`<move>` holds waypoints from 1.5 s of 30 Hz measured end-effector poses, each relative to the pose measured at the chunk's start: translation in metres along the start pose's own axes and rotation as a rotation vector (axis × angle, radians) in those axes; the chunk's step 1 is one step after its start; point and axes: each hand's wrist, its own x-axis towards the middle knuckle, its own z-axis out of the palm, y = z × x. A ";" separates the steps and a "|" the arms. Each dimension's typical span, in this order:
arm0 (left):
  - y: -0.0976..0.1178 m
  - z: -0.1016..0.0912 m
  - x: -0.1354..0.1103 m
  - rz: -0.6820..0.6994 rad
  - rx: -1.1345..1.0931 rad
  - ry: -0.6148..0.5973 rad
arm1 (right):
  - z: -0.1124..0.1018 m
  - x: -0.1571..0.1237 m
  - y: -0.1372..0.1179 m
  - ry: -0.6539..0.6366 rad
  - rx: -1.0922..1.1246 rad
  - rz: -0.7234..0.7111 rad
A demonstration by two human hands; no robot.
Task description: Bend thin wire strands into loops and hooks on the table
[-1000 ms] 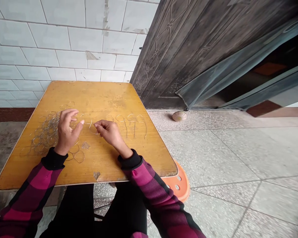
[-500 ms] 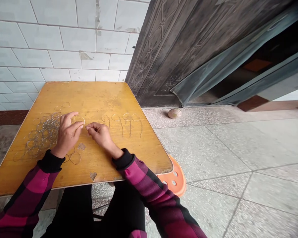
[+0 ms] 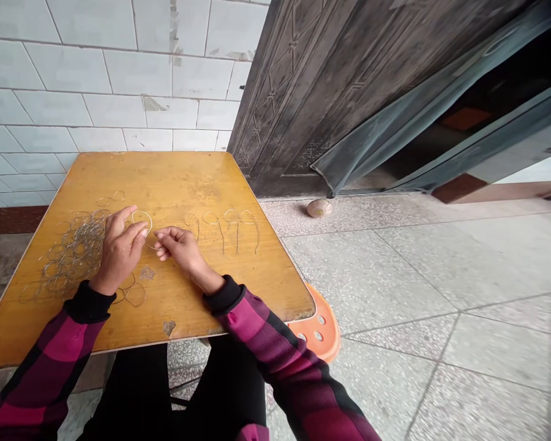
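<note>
Over the table (image 3: 160,177), one wire (image 3: 151,222) spans two pinches

We hold the wire up between the pile (image 3: 79,245) on our left and the row (image 3: 223,236) of four bent wires on our right. Its loop stands just beyond the fingertips of the left hand (image 3: 119,252), the nearer hand to it: thumb and forefinger press together on the wire, while another finger spreads away above.

From that pinch, what looks like the wire's tail slants to our right and a little toward us. It reaches the right hand (image 3: 182,250), whose thumb and forefinger seem closed on it (the exact grip is too small for us to make out).

We judge this crosswise line to be what matters most: loop at left, tail at right, fingertips near each other but apart. In the row, the rings sit at the far end and the tails point toward us (ours slants across instead).
</note>
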 end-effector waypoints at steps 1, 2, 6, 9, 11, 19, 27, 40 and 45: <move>0.001 -0.001 0.000 0.014 0.010 0.008 | 0.000 0.000 0.000 -0.003 -0.006 -0.007; 0.002 -0.001 0.001 0.029 0.019 0.013 | 0.000 0.000 0.001 -0.006 -0.012 -0.013; 0.003 -0.001 0.000 0.030 -0.006 0.031 | -0.003 0.002 -0.001 0.006 -0.027 -0.046; 0.002 0.000 -0.002 -0.073 -0.102 0.122 | -0.007 0.004 -0.002 0.061 -0.061 -0.089; 0.002 0.001 -0.004 -0.198 -0.215 0.162 | -0.010 0.005 -0.003 0.097 -0.115 -0.122; 0.010 0.015 -0.007 -0.774 -0.989 -0.142 | -0.014 0.001 0.000 0.130 -0.459 -0.316; 0.011 0.012 -0.004 -0.850 -1.090 -0.185 | -0.011 -0.002 -0.004 0.125 -0.513 -0.313; 0.009 0.002 0.004 -0.968 -1.251 -0.209 | -0.014 -0.005 -0.006 0.043 -0.678 -0.347; 0.008 0.005 0.002 -0.957 -1.246 -0.218 | -0.016 -0.004 -0.009 0.041 -0.642 -0.338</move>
